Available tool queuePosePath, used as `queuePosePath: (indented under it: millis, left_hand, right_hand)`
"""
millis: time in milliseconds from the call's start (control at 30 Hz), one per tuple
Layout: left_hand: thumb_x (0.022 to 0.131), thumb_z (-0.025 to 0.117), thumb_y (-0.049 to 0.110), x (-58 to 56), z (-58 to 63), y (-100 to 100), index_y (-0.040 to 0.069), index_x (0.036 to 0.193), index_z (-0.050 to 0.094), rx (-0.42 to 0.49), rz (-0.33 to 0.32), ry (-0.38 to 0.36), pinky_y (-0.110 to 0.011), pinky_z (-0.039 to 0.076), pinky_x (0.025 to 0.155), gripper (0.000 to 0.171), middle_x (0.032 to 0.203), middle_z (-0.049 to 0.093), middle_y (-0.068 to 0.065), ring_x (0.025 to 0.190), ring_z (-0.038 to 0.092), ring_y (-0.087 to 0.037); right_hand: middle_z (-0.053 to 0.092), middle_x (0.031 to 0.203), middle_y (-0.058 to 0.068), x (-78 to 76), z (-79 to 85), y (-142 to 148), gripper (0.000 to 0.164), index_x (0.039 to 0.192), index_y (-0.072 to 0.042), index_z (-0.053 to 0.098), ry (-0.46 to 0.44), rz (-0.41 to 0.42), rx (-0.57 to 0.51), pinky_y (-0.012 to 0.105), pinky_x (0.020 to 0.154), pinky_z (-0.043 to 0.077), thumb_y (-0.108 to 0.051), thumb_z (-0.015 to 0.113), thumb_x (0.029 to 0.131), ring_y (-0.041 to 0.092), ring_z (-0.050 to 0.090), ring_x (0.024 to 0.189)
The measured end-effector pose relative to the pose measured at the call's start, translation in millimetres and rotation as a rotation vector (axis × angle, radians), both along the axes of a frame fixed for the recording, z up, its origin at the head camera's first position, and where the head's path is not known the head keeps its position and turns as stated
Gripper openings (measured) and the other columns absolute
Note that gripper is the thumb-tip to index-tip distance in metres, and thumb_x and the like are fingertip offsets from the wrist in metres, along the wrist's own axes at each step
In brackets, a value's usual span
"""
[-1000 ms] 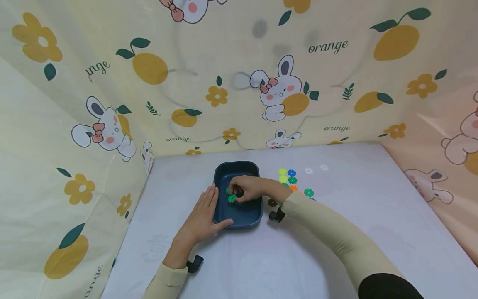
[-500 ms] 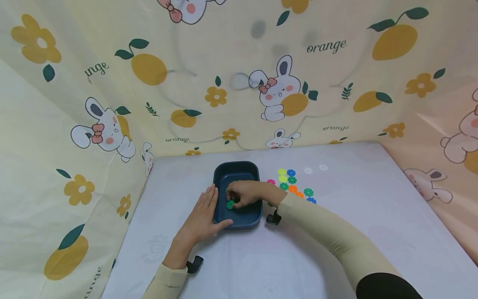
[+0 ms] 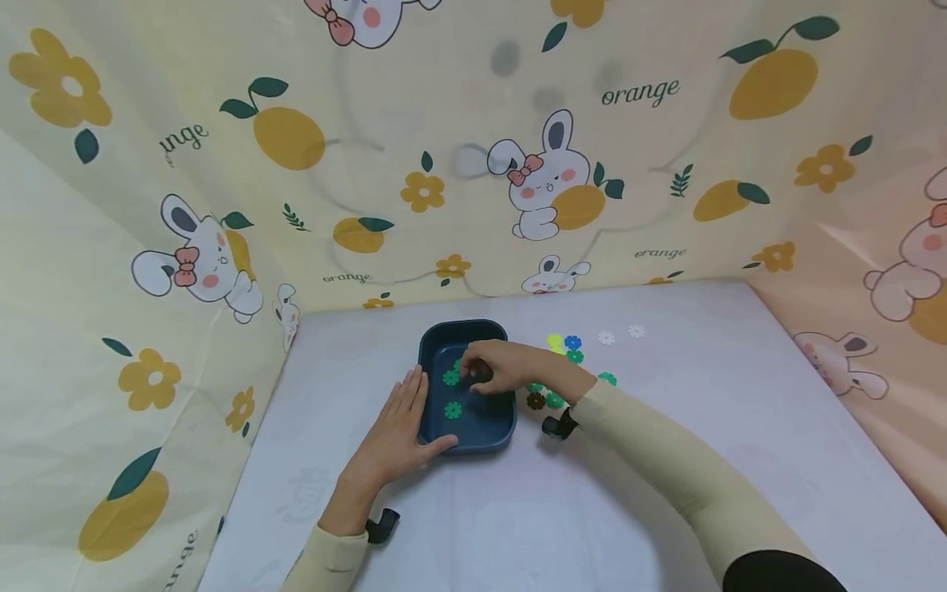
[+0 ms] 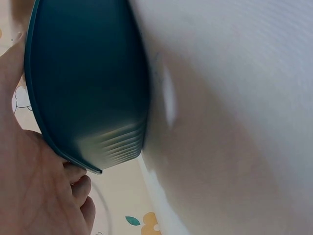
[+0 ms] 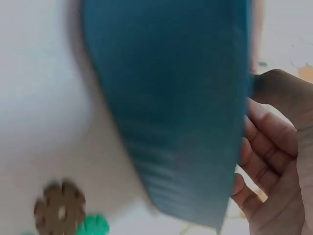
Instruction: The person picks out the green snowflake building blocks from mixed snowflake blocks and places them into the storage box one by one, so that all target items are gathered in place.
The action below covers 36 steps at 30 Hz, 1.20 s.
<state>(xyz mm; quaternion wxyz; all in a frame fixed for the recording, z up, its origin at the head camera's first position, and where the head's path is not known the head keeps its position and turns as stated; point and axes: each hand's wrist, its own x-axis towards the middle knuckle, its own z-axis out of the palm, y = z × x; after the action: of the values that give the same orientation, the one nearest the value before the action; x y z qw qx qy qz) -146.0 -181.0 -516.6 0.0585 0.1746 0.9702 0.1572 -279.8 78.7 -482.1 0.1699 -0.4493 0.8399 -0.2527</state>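
My left hand (image 3: 395, 432) lies along the left rim of a dark blue tray (image 3: 481, 440), fingers fairly straight, the thumb at the near edge. In the left wrist view, the fingertips reach over the rim of the tray (image 4: 93, 63). My right hand (image 3: 499, 366) is over the tray's inside, fingers loosely bent, thumb and forefinger apart; no piece shows between them. Green flower-shaped pieces lie on the tray floor, one green piece (image 3: 453, 409) nearer me and another green piece (image 3: 451, 377) beside the right fingers. In the right wrist view, the tray wall partly hides the right hand (image 5: 274, 161).
Right of the tray, flower pieces lie on the white table: a brown piece (image 3: 536, 400), a blue piece (image 3: 573, 341), a yellow piece (image 3: 555, 339) and several green ones. Two white pieces (image 3: 606, 337) lie farther right. My right forearm covers part of the group.
My right hand has let go of a green flower piece, which lies in the tray, and has shifted right and away from me. The left hand stays at the rim.
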Motion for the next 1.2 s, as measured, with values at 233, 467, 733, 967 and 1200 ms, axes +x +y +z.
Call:
queuePosePath:
  millis: [233, 467, 733, 967, 1200]
  left_hand:
    - [0.095, 0.056, 0.082, 0.6, -1.4, -1, 0.008, 0.171, -0.005, -0.012, 0.007, -0.017, -0.043, 0.0, 0.136, 0.122, 0.18, -0.011, -0.005, 0.166, -0.01, -0.02]
    - [0.094, 0.06, 0.08, 2.2, -2.4, -1, 0.009, 0.172, -0.004, 0.001, 0.016, -0.01, -0.043, 0.001, 0.136, 0.123, 0.18, -0.01, -0.005, 0.167, -0.008, -0.021]
    - [0.094, 0.061, 0.079, 2.9, -2.9, 0, 0.006, 0.172, 0.003, 0.016, 0.004, 0.029, -0.046, 0.005, 0.136, 0.122, 0.181, -0.005, -0.008, 0.167, -0.003, -0.023]
    - [0.094, 0.061, 0.079, 2.2, -1.2, 0, 0.005, 0.172, 0.003, 0.014, 0.002, 0.024, -0.046, 0.006, 0.136, 0.122, 0.181, -0.004, -0.009, 0.168, -0.002, -0.024]
    - [0.095, 0.065, 0.074, 1.4, -2.9, 0, 0.004, 0.172, 0.004, 0.028, -0.002, 0.024, -0.047, 0.005, 0.136, 0.121, 0.181, -0.004, -0.009, 0.168, -0.002, -0.025]
  right_hand:
    - [0.066, 0.113, 0.002, 0.6, 12.0, 35, 0.028, 0.125, -0.007, 0.071, 0.023, -0.072, -0.049, 0.04, 0.089, 0.06, -0.021, 0.076, 0.101, 0.016, 0.061, 0.098]
    - [0.066, 0.109, 0.006, 4.3, 15.6, 75, 0.025, 0.123, -0.01, 0.071, 0.011, -0.143, -0.085, 0.049, 0.088, 0.06, -0.017, 0.077, 0.1, 0.035, 0.063, 0.101]
    - [0.067, 0.113, 0.009, 14.7, 14.5, 122, 0.028, 0.125, -0.01, 0.07, -0.022, -0.284, -0.049, 0.049, 0.091, 0.06, -0.016, 0.078, 0.099, 0.035, 0.061, 0.107]
    - [0.066, 0.108, 0.006, 23.2, 1.3, 161, 0.028, 0.124, -0.003, 0.07, -0.032, -0.371, -0.045, 0.04, 0.085, 0.055, -0.014, 0.077, 0.099, 0.027, 0.058, 0.1]
    - [0.064, 0.103, -0.002, 29.5, -14.1, 198, 0.025, 0.123, -0.006, 0.072, -0.009, -0.435, -0.028, 0.03, 0.078, 0.054, -0.011, 0.077, 0.099, 0.02, 0.055, 0.095]
